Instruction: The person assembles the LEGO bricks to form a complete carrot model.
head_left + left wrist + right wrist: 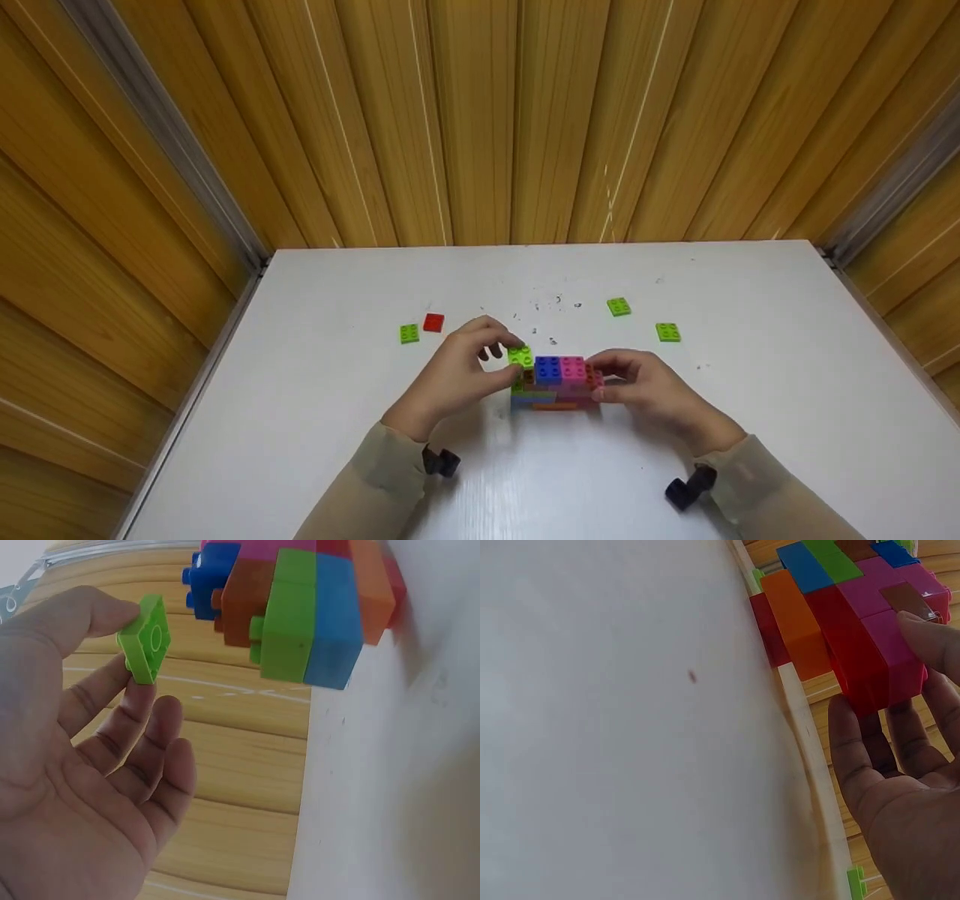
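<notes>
A built block of toy bricks (574, 367) in blue, pink, brown, green, orange and red stands on the white table. My left hand (461, 367) pinches a thin light-green brick (145, 639) between thumb and index finger. In the left wrist view that brick is apart from the built block, its hollow underside turned toward it. The other fingers hang loosely bent. My right hand (652, 386) grips the right end of the block, thumb near a brown brick (911, 600) and fingers on the far side, as the right wrist view shows.
On the white table (337, 450), a green brick (409, 334) and a red brick (433, 322) lie left of my hands. Two more green bricks, one farther back (619, 306) and one nearer (667, 332), lie to the right. Wood-patterned panels (480, 120) stand behind.
</notes>
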A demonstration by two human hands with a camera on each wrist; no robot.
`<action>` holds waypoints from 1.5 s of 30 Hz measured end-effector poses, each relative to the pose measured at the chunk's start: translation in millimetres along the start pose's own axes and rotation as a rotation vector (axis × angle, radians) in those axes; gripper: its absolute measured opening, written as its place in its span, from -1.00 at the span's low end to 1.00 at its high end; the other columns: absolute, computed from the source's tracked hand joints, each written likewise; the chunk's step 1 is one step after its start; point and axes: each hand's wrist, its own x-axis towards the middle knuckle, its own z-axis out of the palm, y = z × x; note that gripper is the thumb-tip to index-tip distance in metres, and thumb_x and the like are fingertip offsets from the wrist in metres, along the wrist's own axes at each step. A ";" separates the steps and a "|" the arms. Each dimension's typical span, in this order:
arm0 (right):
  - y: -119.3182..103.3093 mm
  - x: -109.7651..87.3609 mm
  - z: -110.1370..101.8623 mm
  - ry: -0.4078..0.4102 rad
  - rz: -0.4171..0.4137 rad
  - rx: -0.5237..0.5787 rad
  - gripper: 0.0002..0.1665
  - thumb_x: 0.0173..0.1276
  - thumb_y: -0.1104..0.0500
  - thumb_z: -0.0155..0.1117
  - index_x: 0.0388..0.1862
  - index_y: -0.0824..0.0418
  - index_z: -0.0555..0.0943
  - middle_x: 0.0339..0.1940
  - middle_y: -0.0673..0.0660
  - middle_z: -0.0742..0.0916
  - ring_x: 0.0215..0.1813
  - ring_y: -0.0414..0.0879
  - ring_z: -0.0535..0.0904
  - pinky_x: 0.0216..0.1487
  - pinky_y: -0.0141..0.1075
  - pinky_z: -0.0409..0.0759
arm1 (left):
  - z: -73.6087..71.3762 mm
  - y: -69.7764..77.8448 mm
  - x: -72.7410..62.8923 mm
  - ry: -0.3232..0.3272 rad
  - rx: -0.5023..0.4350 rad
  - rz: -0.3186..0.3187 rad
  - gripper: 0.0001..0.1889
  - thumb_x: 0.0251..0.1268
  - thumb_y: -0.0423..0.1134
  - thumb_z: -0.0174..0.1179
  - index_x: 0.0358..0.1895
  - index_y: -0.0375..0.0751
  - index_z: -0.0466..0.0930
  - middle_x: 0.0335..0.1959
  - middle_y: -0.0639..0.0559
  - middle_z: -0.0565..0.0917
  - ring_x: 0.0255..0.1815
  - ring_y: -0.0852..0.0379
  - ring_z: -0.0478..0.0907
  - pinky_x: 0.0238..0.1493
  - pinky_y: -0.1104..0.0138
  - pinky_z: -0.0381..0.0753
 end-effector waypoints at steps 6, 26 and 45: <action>-0.3 2.0 1.2 -0.015 -0.028 0.034 -0.46 0.43 0.27 0.60 0.35 0.34 0.72 0.25 0.02 0.87 0.28 -0.18 0.76 0.39 -0.42 0.60 | 9.5 -2.0 1.9 -0.020 -0.014 0.066 -0.75 0.46 -0.17 0.53 0.14 0.05 0.86 0.10 0.19 0.72 0.10 0.03 0.66 0.24 0.05 0.72; -0.6 2.3 3.1 -0.025 -0.024 0.015 -0.47 0.45 0.24 0.60 0.35 0.32 0.73 0.31 0.21 0.84 0.30 -0.14 0.75 0.43 -0.35 0.59 | 23.2 -2.9 0.4 0.006 -0.086 0.060 -0.72 0.41 -0.28 0.52 0.13 -0.05 0.90 0.03 0.14 0.66 0.01 0.19 0.66 0.22 -0.07 0.82; 0.1 0.1 2.1 -0.013 -0.047 0.053 -0.46 0.44 0.30 0.58 0.35 0.41 0.70 0.19 -0.17 0.85 0.24 -0.22 0.76 0.33 -0.43 0.66 | 23.1 4.2 3.8 -0.009 -0.027 0.089 -0.72 0.40 -0.27 0.52 0.14 -0.08 0.91 0.02 0.09 0.63 0.03 0.15 0.67 0.15 0.26 0.78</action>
